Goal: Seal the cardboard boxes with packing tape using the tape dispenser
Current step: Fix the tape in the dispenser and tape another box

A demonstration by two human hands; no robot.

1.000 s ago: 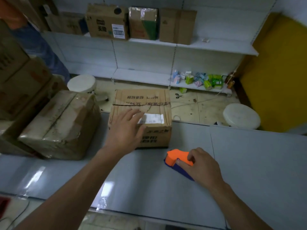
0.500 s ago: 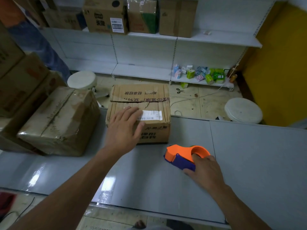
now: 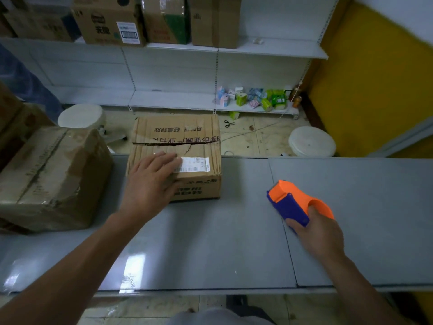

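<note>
Head camera shows the small box (image 3: 178, 133) at the far edge of the bench (image 3: 210, 242), left of the middle, its two top flaps meeting at an open, ragged seam (image 3: 175, 143) with no tape across it. The left hand (image 3: 152, 184) lies flat on the near flap, fingers straight and pressing down beside the white label (image 3: 191, 164). The right hand (image 3: 316, 233) grips the orange and blue tape dispenser (image 3: 295, 200), thumb along its blue side. The dispenser sits low over the bench, to the right of the box and well apart from it.

To seal well, I judge the flaps should be pushed level and tight together first, since the far one looks bowed and torn at the seam. The tape should likely start on a side wall of the box, run straight along the seam and end down the opposite side. The left hand lies close to the seam and would have to clear the dispenser's path.

A bigger box (image 3: 51, 174), already glossy with tape, stands at the bench's left end, just beside the small one, and crowds that side. Beyond the far edge are two white stools (image 3: 80, 116), scissors (image 3: 229, 123) on the floor and shelves (image 3: 269, 50) carrying more boxes.
</note>
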